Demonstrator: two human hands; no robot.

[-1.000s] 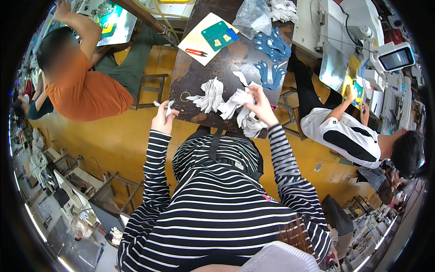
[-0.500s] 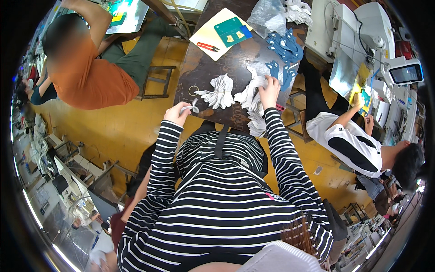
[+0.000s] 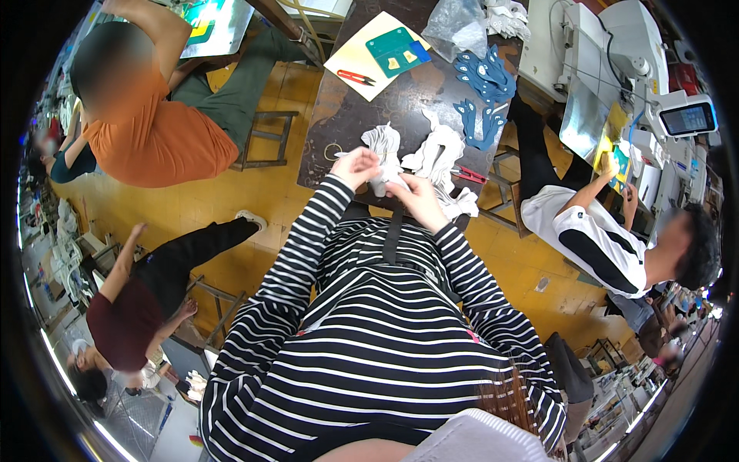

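Observation:
Close together at the near edge of the dark table (image 3: 323, 123), both my hands are at a small white fabric piece (image 3: 390, 179). My right hand (image 3: 419, 202) pinches this piece between thumb and fingers. My left hand (image 3: 358, 166) is beside it with fingers curled; whether it also grips the fabric is hard to see. Just beyond my hands is a bundle of layered white fabric pieces (image 3: 382, 140), partly covered by them. To its right, a second bundle of white fabric pieces (image 3: 440, 152) trails down toward the table's edge.
Red-handled snips (image 3: 469, 175) lie right of the white bundles, near blue fabric pieces (image 3: 479, 125). Farther back are yellow paper (image 3: 350, 58) with a green plate (image 3: 389, 48) and red snips (image 3: 356, 78), plus a clear plastic bag (image 3: 454, 29). People sit on both sides.
My hands have come together, the left moving right and the right moving left off the right-hand bundle. Red snips there now show fully. At left, a person in dark red has come into fuller view.

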